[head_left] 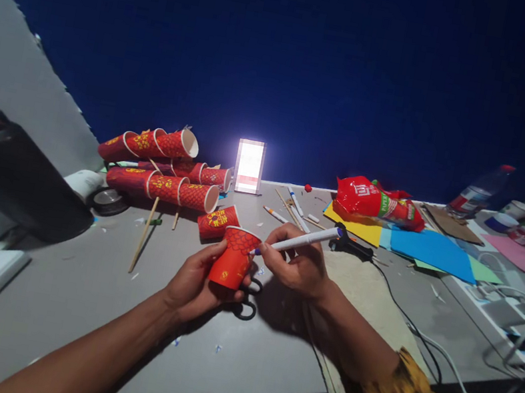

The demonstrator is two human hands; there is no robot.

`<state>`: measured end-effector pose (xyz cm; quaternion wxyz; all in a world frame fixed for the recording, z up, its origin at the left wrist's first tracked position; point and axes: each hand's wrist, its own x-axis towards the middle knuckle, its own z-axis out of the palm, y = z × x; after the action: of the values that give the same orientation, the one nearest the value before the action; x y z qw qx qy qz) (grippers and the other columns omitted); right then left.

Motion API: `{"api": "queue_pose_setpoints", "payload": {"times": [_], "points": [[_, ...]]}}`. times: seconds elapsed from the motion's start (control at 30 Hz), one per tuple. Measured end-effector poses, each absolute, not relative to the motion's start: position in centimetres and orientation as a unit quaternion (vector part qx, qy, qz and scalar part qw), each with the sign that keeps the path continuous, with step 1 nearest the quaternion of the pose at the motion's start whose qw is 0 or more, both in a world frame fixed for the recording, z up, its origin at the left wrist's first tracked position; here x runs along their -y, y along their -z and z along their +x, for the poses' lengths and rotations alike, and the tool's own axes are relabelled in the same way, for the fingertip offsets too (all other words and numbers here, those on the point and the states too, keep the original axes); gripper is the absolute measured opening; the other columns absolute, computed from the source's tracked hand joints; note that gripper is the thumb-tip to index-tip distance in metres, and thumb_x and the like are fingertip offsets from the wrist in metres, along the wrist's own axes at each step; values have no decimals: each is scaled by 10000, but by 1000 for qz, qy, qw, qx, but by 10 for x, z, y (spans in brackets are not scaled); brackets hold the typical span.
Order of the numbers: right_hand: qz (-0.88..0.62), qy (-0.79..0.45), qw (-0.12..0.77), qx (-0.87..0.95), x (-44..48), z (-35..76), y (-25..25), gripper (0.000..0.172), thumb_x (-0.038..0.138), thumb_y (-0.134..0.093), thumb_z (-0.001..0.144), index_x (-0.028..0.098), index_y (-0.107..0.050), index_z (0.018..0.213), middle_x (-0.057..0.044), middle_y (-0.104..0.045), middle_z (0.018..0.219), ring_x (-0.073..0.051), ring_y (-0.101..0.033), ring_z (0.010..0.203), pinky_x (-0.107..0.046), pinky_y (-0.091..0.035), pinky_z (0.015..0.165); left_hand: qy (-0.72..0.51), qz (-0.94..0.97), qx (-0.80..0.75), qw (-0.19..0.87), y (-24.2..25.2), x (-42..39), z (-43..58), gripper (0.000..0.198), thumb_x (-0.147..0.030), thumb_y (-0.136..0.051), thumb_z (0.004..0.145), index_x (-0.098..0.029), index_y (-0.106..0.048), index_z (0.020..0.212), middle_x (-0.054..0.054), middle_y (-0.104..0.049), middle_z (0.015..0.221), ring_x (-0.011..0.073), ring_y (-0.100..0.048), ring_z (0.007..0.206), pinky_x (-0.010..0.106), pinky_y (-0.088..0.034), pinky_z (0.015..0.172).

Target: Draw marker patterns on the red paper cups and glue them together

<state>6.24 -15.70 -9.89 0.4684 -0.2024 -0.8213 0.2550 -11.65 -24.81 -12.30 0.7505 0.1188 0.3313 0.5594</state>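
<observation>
My left hand (197, 280) is wrapped round a red paper cup (233, 259) with a gold pattern, held nearly upright with its rim up. In my right hand (298, 264) is a white marker (303, 239) with a blue tip. That tip is at the right side of the cup; whether it touches, I cannot tell. Black scissor handles (246, 310) show on the table just under the cup. Behind my left hand, another red paper cup (218, 223) lies on its side.
Red cups stacked in rows (162, 189) lie at the back left, near a dark cylinder (8, 165). A lit screen (249, 167) stands at the back. To the right are a red packet (368, 200), blue paper (436, 249), a glue gun (353, 243), a bottle (481, 191) and cables.
</observation>
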Motion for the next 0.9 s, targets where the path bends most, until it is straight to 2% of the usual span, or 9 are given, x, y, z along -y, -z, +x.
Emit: {"api": "queue_pose_setpoints", "payload": {"times": [0.23,0.33,0.47,0.67,0.9], "points": [[-227,-233,528,784,157,65,91,120,227,-672,877,207,-616,773,41,-572,614,-101,-483,510,-239,-394,501,-567,103,-344,742,116,248,-114,412,-422,-501,970,-79,-645,1150,152,-687,890,217,-653,674,317,-524,540],[-230,-233,518,790,158,65,92,119,237,-667,884,211,-619,778,35,-593,627,-104,-495,512,-244,-397,494,-562,111,-346,744,120,247,-117,445,-415,-498,971,-63,-632,1208,180,-701,935,230,-675,705,330,-544,562],[-219,-238,505,800,160,63,95,125,254,-665,894,212,-619,786,29,-607,637,-107,-510,523,-247,-406,500,-564,124,-346,740,125,247,-119,423,-402,-516,968,-51,-653,1160,202,-717,975,253,-696,734,357,-563,580],[-200,-274,490,803,164,58,100,137,282,-677,900,208,-628,795,19,-616,643,-117,-542,545,-248,-429,510,-563,120,-336,745,126,248,-117,368,-387,-535,966,-80,-663,1124,163,-726,892,265,-704,716,367,-566,583],[-207,-305,471,801,166,58,102,98,263,-683,897,208,-651,823,16,-632,648,-119,-559,546,-235,-433,487,-556,120,-328,754,131,247,-117,375,-394,-518,977,-87,-642,1152,167,-719,926,263,-696,744,367,-570,605]]}}
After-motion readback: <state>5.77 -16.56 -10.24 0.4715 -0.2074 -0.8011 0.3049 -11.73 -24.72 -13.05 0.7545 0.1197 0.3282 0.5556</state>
